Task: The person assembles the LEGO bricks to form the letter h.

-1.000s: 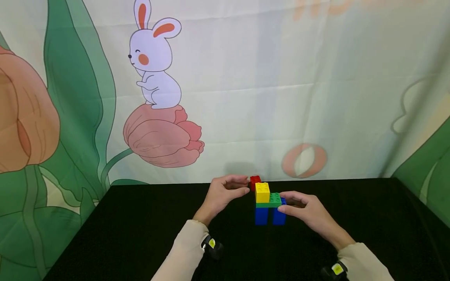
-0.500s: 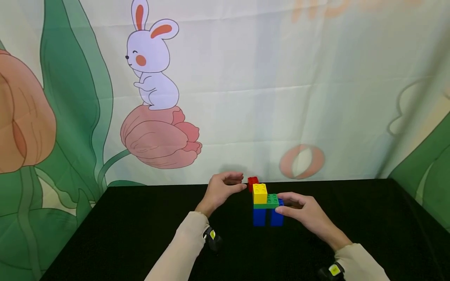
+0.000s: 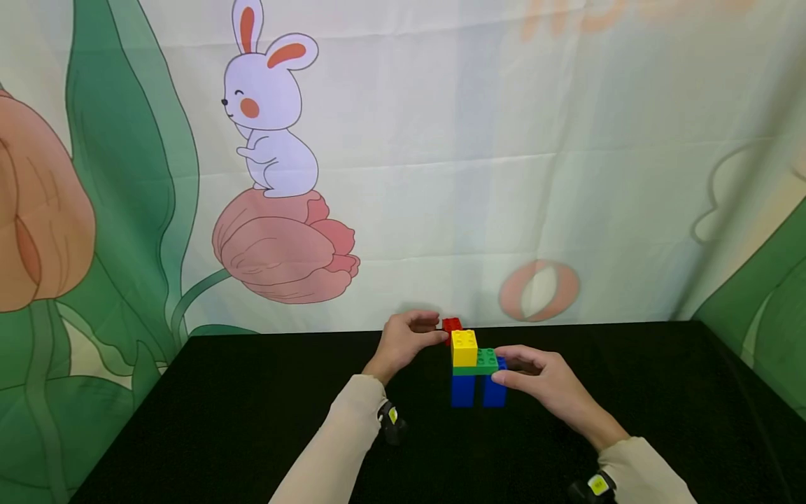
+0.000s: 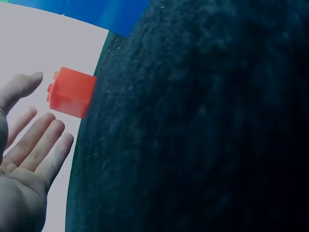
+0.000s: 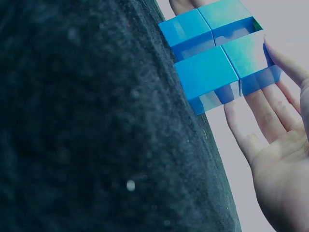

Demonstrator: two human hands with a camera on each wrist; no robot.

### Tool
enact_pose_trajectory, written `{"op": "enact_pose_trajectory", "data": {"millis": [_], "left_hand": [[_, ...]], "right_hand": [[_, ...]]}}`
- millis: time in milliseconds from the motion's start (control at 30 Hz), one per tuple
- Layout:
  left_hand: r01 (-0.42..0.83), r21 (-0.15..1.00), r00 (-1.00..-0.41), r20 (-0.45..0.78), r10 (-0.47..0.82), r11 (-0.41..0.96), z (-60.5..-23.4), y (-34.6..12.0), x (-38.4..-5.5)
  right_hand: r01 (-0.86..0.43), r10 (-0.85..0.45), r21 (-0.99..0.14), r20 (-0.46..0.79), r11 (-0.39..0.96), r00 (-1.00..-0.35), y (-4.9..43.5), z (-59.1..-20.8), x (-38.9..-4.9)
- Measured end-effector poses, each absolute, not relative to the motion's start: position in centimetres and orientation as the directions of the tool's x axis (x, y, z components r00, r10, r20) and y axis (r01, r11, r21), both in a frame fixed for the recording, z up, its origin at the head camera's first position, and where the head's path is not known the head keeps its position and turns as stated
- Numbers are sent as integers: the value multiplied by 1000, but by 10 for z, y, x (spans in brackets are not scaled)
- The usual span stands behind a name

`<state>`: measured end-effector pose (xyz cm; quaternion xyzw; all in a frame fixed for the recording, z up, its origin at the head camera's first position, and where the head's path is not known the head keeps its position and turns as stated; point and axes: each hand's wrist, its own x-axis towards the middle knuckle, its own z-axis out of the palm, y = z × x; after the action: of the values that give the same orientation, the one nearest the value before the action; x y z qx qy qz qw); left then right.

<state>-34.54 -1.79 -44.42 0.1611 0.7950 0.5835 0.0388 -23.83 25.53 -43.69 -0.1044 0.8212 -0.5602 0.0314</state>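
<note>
A small structure of building blocks stands upright on the black table. Two blue pillars (image 3: 462, 392) carry a flat green block (image 3: 487, 359), and a yellow block (image 3: 464, 348) tops its left end. At the right pillar, my right hand (image 3: 554, 388) grips the upper blue block (image 5: 251, 60) between thumb and fingers. Behind the structure, partly hidden by it, is a red block (image 3: 451, 325). My left hand (image 3: 403, 343) is beside this block with fingers extended and thumb apart; in the left wrist view a gap shows between the hand and the red block (image 4: 72, 92).
Black cloth covers the table (image 3: 283, 413). A pale printed curtain (image 3: 428, 175) with a rabbit and flowers hangs right behind the far table edge. Both wrists wear small dark cameras.
My left hand drew slightly away from the red block, then came back towards it. My right hand has stayed at the blue block. The whole head view has shifted slightly.
</note>
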Motion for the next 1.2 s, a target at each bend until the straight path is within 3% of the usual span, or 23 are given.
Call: {"op": "enact_pose_trajectory", "data": {"millis": [1200], "left_hand": [[168, 908, -963, 67, 263, 385, -447, -3, -349]], "right_hand": [[-147, -216, -926, 74, 347, -974, 258, -437, -240]]}}
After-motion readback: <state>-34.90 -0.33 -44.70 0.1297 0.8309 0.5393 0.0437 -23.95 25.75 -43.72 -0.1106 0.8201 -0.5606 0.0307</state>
